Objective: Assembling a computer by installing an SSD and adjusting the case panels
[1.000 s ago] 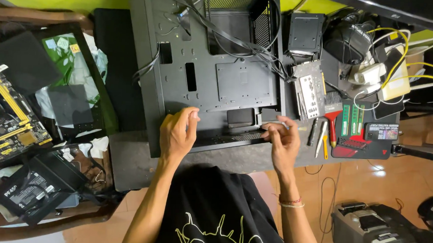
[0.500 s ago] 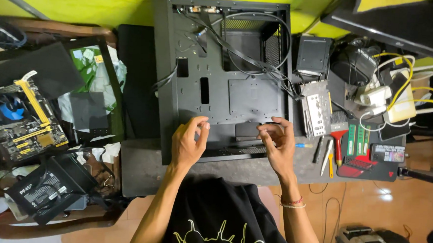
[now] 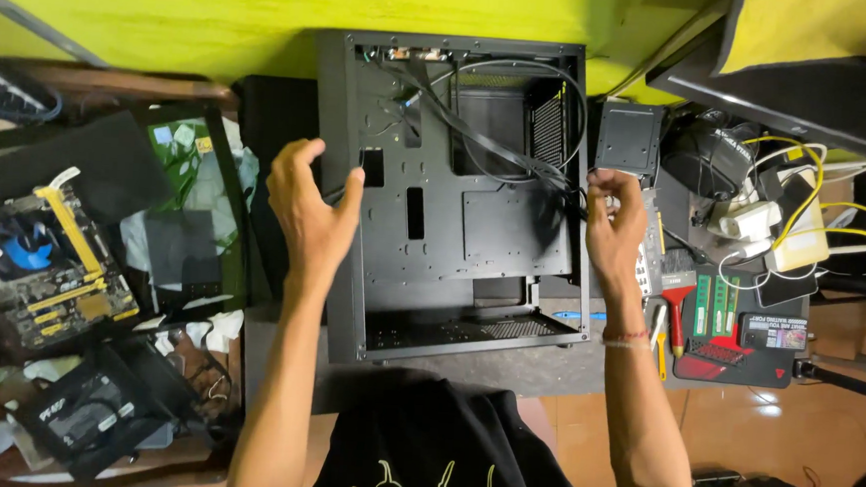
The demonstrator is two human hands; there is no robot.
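Now both hands have left the bottom edge of the computer case [image 3: 455, 205] and moved up to its sides. The left hand [image 3: 310, 206] and right hand [image 3: 615, 220] hover with fingers spread, gripping nothing, as if set to take hold. Between them the case lies open and black, loose cables [image 3: 499, 142] looping inside.

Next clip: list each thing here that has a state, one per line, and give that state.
Computer case: lying flat, side open, interior bare, cables loose inside.
Left hand: open, at the case's left edge, grip on nothing visible.
Right hand: fingers curled at the case's right edge.
Motherboard: outside the case, on the table.
Memory sticks: loose, side by side.
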